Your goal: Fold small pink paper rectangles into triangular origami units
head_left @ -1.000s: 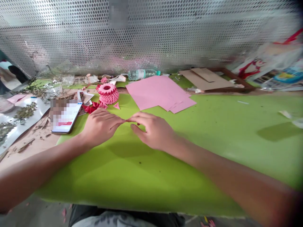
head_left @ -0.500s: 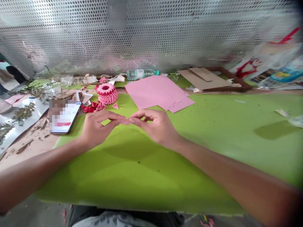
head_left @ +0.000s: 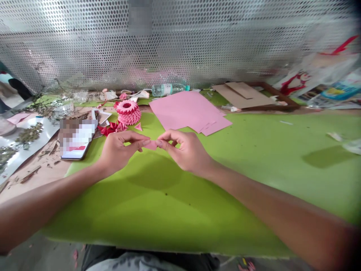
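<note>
A small pink paper piece (head_left: 151,145) is pinched between both hands above the green table surface (head_left: 175,222). My left hand (head_left: 118,150) grips its left end with thumb and fingers, and my right hand (head_left: 186,150) has its right end. Behind my left hand stands a round stack of folded pink pieces (head_left: 128,113), with a small pink folded triangle (head_left: 138,127) beside it. Red folded pieces (head_left: 111,128) lie just left of that. Large pink sheets (head_left: 186,109) rest beyond my right hand.
A phone (head_left: 77,145) lies at the left by dried plant bits (head_left: 29,133). At the back are a plastic bottle (head_left: 169,89) and brown cardboard (head_left: 242,96) before a perforated metal panel (head_left: 180,45). Plastic bags (head_left: 318,75) sit at the back right.
My left thumb has shifted onto the near face of the pink piece, and more of the piece shows between my hands. Both hands stay in nearly the same place.
</note>
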Available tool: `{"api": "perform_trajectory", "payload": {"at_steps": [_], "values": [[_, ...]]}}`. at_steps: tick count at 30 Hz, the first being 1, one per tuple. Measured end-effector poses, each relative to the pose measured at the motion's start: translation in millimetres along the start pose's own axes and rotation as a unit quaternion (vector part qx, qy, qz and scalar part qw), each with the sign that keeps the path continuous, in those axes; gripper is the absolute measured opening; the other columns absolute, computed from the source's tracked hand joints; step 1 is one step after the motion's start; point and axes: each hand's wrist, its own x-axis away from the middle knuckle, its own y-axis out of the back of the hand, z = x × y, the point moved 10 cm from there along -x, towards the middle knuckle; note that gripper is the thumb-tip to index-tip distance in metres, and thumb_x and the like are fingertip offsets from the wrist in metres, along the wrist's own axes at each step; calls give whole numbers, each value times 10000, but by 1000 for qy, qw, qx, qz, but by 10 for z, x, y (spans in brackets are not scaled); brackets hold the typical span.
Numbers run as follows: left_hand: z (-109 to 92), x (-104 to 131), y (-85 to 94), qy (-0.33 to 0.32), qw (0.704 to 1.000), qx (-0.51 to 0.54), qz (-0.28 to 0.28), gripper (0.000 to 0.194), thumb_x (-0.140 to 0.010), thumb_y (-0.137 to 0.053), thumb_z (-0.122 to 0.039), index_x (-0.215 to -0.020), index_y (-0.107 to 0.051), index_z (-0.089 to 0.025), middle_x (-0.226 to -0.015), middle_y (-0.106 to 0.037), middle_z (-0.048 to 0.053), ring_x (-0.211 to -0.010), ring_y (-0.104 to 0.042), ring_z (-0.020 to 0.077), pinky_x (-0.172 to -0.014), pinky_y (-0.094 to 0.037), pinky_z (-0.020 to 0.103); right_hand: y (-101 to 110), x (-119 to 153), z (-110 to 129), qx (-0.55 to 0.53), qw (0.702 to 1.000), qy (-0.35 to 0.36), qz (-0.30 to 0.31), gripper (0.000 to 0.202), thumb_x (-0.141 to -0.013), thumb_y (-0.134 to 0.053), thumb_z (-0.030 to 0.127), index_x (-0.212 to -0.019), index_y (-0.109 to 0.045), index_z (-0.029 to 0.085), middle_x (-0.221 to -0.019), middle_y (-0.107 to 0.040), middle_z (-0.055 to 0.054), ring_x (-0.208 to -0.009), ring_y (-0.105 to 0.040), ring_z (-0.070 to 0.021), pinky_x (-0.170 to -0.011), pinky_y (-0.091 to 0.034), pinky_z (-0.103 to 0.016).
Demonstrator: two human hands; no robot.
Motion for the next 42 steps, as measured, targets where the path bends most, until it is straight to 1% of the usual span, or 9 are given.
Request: {"api": "perform_trajectory", "payload": {"at_steps": [3,11,20,26,30,33,36,39,42], "values": [[17,-18,4,3,1000,1,-6,171,-814,-749,-321,-844,-804,-162,-805,-780,51,-626,-660,143,-582,-542,260,-39,-4,-33,-8,1000,-17,16,228,-949,-597,364,-935,-717,171,-879,-758,-52,-721,-662,-156,-585,-458,-246],[36,-31,25,21,1000,14,-13,167,-786,-757,-319,-828,-802,-164,-799,-779,49,-606,-657,140,-571,-539,259,-147,-9,-122,-4,998,-42,50,345,-954,-571,471,-902,-716,162,-753,-709,-27,-598,-574,-124,-554,-372,-256],[79,-34,38,27,997,65,-29,164,-766,-770,-311,-800,-776,-151,-780,-771,47,-585,-662,138,-560,-553,258,-243,13,-141,10,996,-45,81,286,-965,-576,414,-907,-720,175,-760,-721,-14,-582,-565,-117,-562,-359,-255],[-54,-47,-44,-42,996,61,44,247,-850,-714,-364,-953,-744,-142,-922,-770,71,-687,-695,147,-629,-571,255,-103,-7,-103,25,999,-1,47,275,-977,-556,394,-941,-713,172,-800,-726,-29,-577,-566,-122,-524,-360,-256],[-122,-28,-76,-93,992,-63,64,233,-894,-667,-351,-1007,-756,-168,-929,-776,57,-708,-702,152,-619,-544,244,-72,-11,-122,44,997,21,61,265,-971,-562,410,-964,-696,181,-851,-737,-45,-639,-625,-143,-534,-393,-257],[-190,4,-17,-136,980,-144,15,173,-882,-686,-322,-829,-766,-178,-793,-768,29,-681,-692,150,-611,-516,238,-2,-20,-174,18,999,-19,28,277,-953,-579,443,-930,-663,180,-866,-726,-55,-723,-653,-165,-596,-444,-267],[-284,61,5,-189,966,-173,-19,187,-854,-722,-306,-733,-730,-164,-732,-751,26,-640,-675,145,-609,-505,244,-105,-1,-243,-60,992,-89,65,342,-953,-549,501,-877,-632,179,-826,-694,-46,-679,-634,-156,-613,-466,-283],[-344,110,-51,-234,955,-180,-6,188,-855,-730,-280,-710,-715,-162,-709,-744,26,-630,-671,140,-632,-504,249,-241,29,-248,-120,978,-120,119,337,-935,-564,508,-936,-642,180,-894,-695,-52,-695,-636,-156,-636,-487,-296],[-319,113,-91,-234,958,-162,19,172,-850,-748,-295,-733,-727,-170,-735,-755,30,-647,-681,142,-638,-506,247,-276,33,-260,-135,975,-122,129,290,-913,-597,453,-986,-658,179,-936,-700,-60,-726,-651,-163,-658,-501,-306]]}}
